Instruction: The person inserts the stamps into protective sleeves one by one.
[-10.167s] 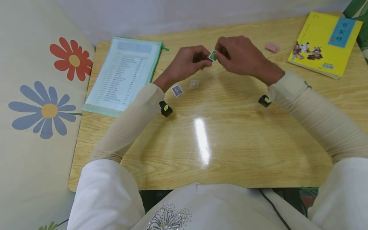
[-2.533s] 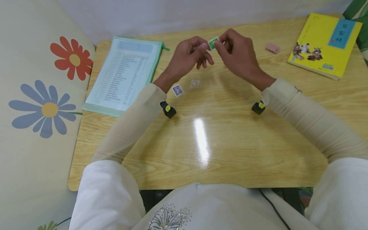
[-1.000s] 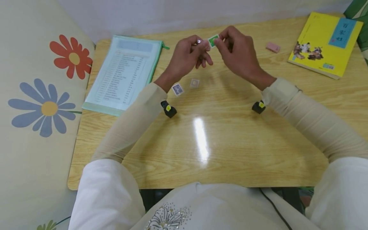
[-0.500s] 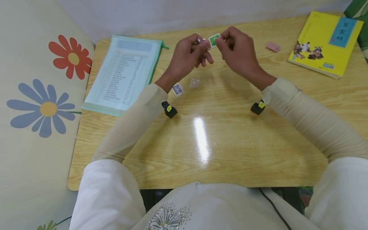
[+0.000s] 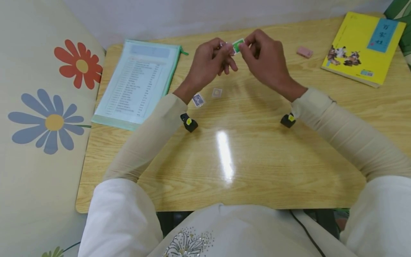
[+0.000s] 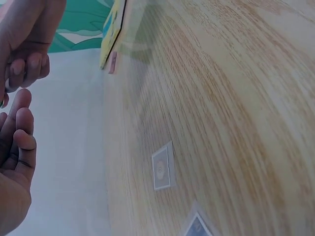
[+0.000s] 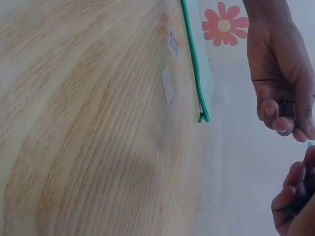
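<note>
A small green-and-white stamp (image 5: 238,46) is up in the air between both hands, above the back of the desk. My right hand (image 5: 268,60) pinches its right edge between thumb and forefinger. My left hand (image 5: 208,62) pinches a small clear, shiny piece, perhaps a plastic sleeve, at the stamp's left edge; its other fingers are loosely bent. Whether the stamp is inside that piece I cannot tell. Below the hands lie a dark blue stamp (image 5: 198,100) and a pale stamp (image 5: 217,93), each with a clear border. Both wrist views mostly hide the held stamp.
A zip document pouch (image 5: 138,82) with a printed list lies at the left of the wooden desk (image 5: 257,171). At the right are a pink block (image 5: 304,52), perhaps an eraser, and a yellow book (image 5: 363,50). A wall runs along the back and left.
Since ten seconds ago, both hands have risen slightly toward the back and more of the green stamp shows. Over the last second, the stamp has only shifted and tilted a little.
</note>
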### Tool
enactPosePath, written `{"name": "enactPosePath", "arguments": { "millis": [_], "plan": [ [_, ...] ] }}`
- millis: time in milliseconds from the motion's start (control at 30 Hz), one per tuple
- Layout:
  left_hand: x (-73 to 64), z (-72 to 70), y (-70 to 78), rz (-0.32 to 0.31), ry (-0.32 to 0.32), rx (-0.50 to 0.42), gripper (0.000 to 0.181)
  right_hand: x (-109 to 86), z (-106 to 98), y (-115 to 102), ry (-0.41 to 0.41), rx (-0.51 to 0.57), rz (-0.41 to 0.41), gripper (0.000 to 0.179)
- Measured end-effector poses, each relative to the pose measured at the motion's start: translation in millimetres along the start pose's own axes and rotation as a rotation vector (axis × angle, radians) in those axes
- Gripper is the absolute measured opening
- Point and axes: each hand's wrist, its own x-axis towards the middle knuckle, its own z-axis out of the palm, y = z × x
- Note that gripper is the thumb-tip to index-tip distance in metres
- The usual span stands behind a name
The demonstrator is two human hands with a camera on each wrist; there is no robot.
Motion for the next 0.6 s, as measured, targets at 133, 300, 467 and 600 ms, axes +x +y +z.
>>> {"name": "enactPosePath", "arguments": {
  "millis": [133, 300, 467, 600],
  "plan": [
    [-1.4, 0.1, 0.1, 0.022, 0.005, 0.013, 0.024, 0.6, -0.2, -0.4, -0.005, 0.054, 0.019, 0.033],
    [-2.7, -0.3, -0.8, 0.045, 0.006, 0.032, 0.023, 2.0, 1.3, 0.4, 0.003, 0.058, 0.044, 0.03],
    [-3.2, 0.3, 1.3, 0.049, 0.009, 0.076, 0.024, 1.3, 2.2, -1.7, 0.029, 0.011, 0.041, 0.029],
    [-4.4, 1.0, 2.4, 0.059, 0.016, 0.095, 0.024, -0.7, 1.9, -3.4, 0.042, 0.0, 0.011, 0.032]
  ]
}}
